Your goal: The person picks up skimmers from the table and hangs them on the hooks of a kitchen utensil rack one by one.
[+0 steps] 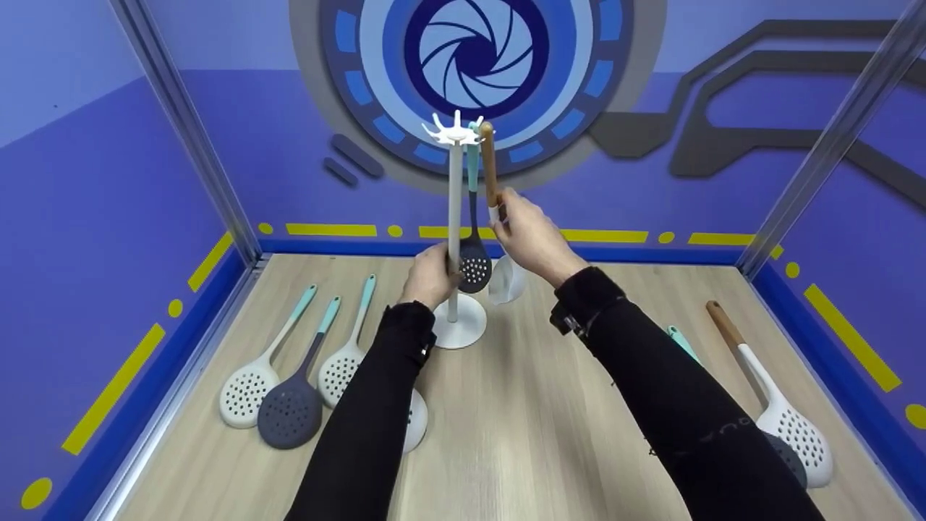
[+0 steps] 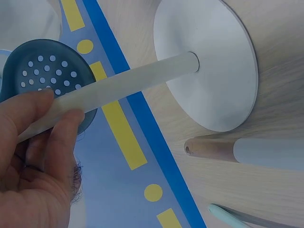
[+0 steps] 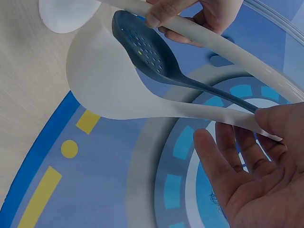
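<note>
Left grip (image 1: 428, 276) closed round the white stand (image 1: 455, 210); right grip (image 1: 532, 235) pinched the brown-handled ladle (image 1: 490, 170) near its prongs (image 1: 452, 134), beside a hung dark skimmer (image 1: 474, 250). Black sleeves (image 1: 365, 427) partly hid tools (image 1: 417, 423) on the tabletop (image 1: 506, 449) (one at right (image 1: 788, 459), perhaps another skimmer).

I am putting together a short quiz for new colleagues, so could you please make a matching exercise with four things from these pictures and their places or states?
Column 1
1. Left hand
2. Right hand
3. Dark skimmer nearest the white stand
4. Wooden-handled perforated white skimmer

Column 2
A. Lies on the table, at the right of the head view
B. Grips the stand's pole
C. Hangs from the top of the stand
D. Holds a white utensil without visible holes

Pairs: 1-B; 2-D; 3-C; 4-A
</note>
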A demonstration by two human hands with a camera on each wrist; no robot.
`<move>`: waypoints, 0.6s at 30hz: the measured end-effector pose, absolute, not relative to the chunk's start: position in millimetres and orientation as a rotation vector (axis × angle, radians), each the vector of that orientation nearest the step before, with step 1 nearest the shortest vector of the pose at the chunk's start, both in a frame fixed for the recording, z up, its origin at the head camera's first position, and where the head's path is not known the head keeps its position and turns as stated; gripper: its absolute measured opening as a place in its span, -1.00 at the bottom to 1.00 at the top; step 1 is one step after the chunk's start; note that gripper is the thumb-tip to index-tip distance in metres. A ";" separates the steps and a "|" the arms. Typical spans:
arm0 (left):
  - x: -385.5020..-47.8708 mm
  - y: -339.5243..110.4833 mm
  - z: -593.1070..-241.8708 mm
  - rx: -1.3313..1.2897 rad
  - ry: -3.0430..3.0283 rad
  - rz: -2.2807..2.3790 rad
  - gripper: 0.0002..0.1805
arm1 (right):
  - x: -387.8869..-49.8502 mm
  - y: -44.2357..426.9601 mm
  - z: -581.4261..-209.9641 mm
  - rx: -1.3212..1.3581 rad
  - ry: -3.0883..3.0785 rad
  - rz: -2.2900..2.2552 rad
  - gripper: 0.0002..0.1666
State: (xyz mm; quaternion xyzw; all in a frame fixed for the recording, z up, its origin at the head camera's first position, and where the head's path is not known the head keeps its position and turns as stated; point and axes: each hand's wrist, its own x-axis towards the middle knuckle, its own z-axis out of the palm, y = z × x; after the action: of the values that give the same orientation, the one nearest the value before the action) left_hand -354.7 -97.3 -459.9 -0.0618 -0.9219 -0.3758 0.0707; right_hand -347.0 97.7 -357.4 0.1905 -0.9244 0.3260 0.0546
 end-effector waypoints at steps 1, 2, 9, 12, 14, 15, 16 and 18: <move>-354.4 -97.3 -459.8 -0.186 -2.771 -1.125 -0.67 | -347.4 97.6 -357.6 0.576 -2.807 0.993 -0.62; -354.1 -97.3 -459.6 -0.189 -2.769 -1.119 -0.67 | -347.7 97.5 -358.0 0.573 -2.806 0.997 -0.62; -353.1 -96.9 -460.0 -0.199 -2.751 -1.110 -0.67 | -348.2 95.6 -361.1 0.548 -2.803 0.996 -0.62; -353.6 -97.0 -460.3 -0.198 -2.757 -1.108 -0.67 | -348.1 94.0 -361.1 0.541 -2.812 1.009 -0.62; -353.4 -97.3 -460.1 -0.201 -2.754 -1.102 -0.67 | -347.9 92.7 -361.0 0.540 -2.815 1.021 -0.63; -353.2 -97.4 -459.9 -0.204 -2.753 -1.102 -0.67 | -347.7 92.0 -360.9 0.540 -2.816 1.023 -0.63; -353.0 -97.5 -459.6 -0.207 -2.749 -1.100 -0.67 | -347.5 91.3 -361.1 0.542 -2.817 1.022 -0.63; -352.5 -97.6 -459.1 -0.210 -2.742 -1.100 -0.67 | -346.8 89.9 -361.2 0.550 -2.813 1.018 -0.63</move>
State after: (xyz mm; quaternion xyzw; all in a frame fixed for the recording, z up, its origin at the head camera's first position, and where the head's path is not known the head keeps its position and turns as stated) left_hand -352.5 -97.6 -459.1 -0.0705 -0.9220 -0.3699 0.0900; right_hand -346.8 89.9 -361.2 0.1806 -0.9237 0.3343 0.0497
